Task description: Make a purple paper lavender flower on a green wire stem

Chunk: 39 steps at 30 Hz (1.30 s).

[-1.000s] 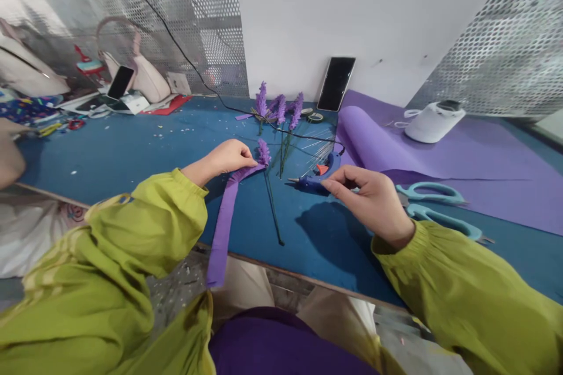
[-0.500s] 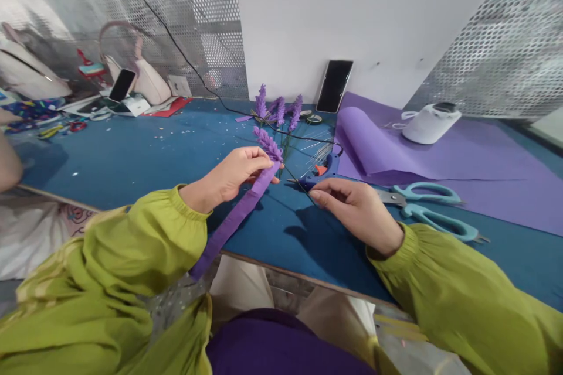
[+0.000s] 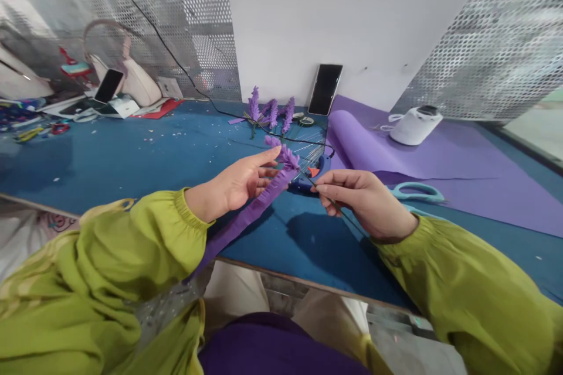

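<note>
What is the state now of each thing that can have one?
Left hand: holding long purple paper strip.
Right hand: pinching thin dark wire stem.
Black flat phone: leaning on white wall, screen dark.
Purple sheet roll: partly unrolled.
Teal plastic scissors: lying flat, blades hidden.

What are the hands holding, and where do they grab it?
The right hand pinches the thin stem just below the flower head. The left hand holds the purple strip at its top end, by that head.

Teal scissors [image 3: 396,191] lie beside a rolled purple sheet [image 3: 360,143] (phone [image 3: 324,89] behind).
</note>
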Motion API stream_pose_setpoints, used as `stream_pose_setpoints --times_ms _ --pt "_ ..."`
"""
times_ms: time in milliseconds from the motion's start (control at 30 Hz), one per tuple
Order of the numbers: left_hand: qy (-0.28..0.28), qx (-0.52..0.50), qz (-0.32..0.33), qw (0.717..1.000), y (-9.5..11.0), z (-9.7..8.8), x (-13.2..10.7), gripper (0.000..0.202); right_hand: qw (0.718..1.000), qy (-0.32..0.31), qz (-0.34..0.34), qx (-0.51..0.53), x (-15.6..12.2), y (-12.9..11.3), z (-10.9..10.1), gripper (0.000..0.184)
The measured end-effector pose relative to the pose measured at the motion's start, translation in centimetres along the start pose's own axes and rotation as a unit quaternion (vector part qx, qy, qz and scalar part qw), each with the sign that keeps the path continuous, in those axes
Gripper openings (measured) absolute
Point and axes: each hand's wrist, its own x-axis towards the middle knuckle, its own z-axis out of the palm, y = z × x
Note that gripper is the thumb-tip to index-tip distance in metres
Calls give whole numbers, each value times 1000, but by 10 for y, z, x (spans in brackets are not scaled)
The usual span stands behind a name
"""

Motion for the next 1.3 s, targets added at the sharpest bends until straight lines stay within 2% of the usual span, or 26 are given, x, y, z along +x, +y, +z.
stream_pose_setpoints --times_ms 100,200,267,300,333,367,400,433,467,533,600,733,833,1000,1100,1167,1200,1300 --pt "-19 26 -41 999 3 0 13 39 1000 -16 0 -11 1 4 1 30" --pt "-32 34 -7 999 0 0 23 30 996 -46 -19 -74 3 6 -1 32" --pt "-27 32 26 999 -3 -2 26 25 982 -18 -78 -173 5 4 -9 32" --pt "-26 32 35 999 -4 -3 26 23 961 16 -123 -246 7 3 -16 32" --pt "-27 34 39 998 -4 -5 24 21 922 68 -183 -333 10 2 -24 29" --pt "-31 36 35 998 -4 -6 23 19 860 111 -240 -437 14 0 -33 26" --pt "-37 42 27 998 -3 -7 21 18 793 122 -266 -534 18 -1 -43 27" --pt "-43 47 21 998 -2 -8 19 18 736 103 -283 -606 22 -1 -51 30" --pt "-47 50 20 997 0 -9 17 18 688 54 -295 -660 27 -1 -59 35" --pt "-44 51 22 997 2 -11 16 18 626 -27 -310 -715 36 0 -70 43" --pt "-39 48 23 998 3 -13 17 20 599 -81 -319 -730 44 3 -74 48" --pt "-52 33 9 998 0 -16 21 25 596 -137 -325 -721 53 9 -69 51" --pt "-72 23 6 997 -2 -16 22 26 589 -152 -329 -722 55 9 -65 50" --pt "-71 29 20 997 -2 -15 20 26 558 -123 -334 -750 50 8 -61 40" --pt "-57 17 47 997 -3 -15 21 26 562 -80 -346 -747 43 6 -62 32" --pt "-53 11 84 995 -5 -16 22 25 590 -43 -339 -732 37 4 -64 28" --pt "-53 8 105 993 -5 -16 23 24 618 -22 -329 -714 34 3 -65 27" --pt "-52 -11 142 988 -6 -16 25 18 741 39 -298 -601 26 1 -64 33"
